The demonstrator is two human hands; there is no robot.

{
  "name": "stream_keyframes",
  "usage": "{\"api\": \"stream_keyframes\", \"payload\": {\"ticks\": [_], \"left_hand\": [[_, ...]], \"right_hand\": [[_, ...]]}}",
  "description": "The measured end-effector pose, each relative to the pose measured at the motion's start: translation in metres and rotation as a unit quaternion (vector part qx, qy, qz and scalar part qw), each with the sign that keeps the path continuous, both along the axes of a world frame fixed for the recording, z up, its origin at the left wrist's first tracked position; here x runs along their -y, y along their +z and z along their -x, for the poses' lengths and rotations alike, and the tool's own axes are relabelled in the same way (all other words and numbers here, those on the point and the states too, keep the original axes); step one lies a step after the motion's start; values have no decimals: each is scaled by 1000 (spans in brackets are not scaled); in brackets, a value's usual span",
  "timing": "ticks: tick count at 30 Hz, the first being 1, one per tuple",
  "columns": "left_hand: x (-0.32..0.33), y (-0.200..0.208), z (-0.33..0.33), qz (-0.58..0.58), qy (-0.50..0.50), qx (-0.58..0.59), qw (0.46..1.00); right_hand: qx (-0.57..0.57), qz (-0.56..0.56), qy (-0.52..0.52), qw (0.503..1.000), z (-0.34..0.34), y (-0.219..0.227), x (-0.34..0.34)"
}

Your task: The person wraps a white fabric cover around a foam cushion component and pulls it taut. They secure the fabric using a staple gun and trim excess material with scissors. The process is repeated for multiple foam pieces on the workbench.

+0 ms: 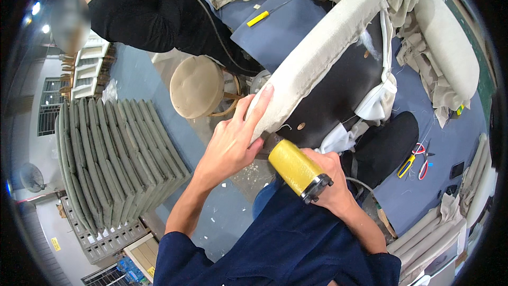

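Note:
A long upholstered panel (317, 50), its padded edge wrapped in off-white fabric, is tilted up in front of me with its dark underside (325, 95) facing right. My left hand (233, 135) grips the near end of that padded edge, index finger stretched along the fabric and thumb underneath. A yellow pneumatic staple gun (296, 167) is in my right hand (330, 180), whose fingers are partly hidden behind the tool. The gun's nose points at the panel's near corner; whether it touches cannot be told. Loose white fabric (338, 137) hangs from the panel's underside.
On the blue-grey table lie a yellow-handled tool (258, 19), a yellow screwdriver (406, 166), red-handled cutters (424, 169) and a phone (457, 169). Padded pieces (447, 47) stand right. A co-worker in black (143, 13) is beside a round stool (197, 86). Grey cushions (111, 159) are stacked left.

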State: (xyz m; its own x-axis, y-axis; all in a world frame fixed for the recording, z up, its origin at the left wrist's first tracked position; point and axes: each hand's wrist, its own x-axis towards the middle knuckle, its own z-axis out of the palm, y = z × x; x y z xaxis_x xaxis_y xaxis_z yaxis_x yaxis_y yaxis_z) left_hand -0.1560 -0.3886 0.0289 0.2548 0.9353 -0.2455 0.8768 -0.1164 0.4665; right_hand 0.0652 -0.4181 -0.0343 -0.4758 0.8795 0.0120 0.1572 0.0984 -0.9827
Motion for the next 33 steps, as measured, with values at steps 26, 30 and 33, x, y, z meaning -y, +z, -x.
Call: {"api": "stream_keyframes", "payload": {"ticks": [26, 30, 33], "left_hand": [[-122, 9, -169, -310, -150, 536, 771], [-123, 10, -177, -301, -145, 526, 782], [-124, 15, -181, -285, -143, 513, 797]], "right_hand": [[-184, 135, -204, 952, -149, 60, -36], [-122, 46, -232, 964, -155, 58, -36], [-80, 33, -244, 966, -156, 59, -37]]}}
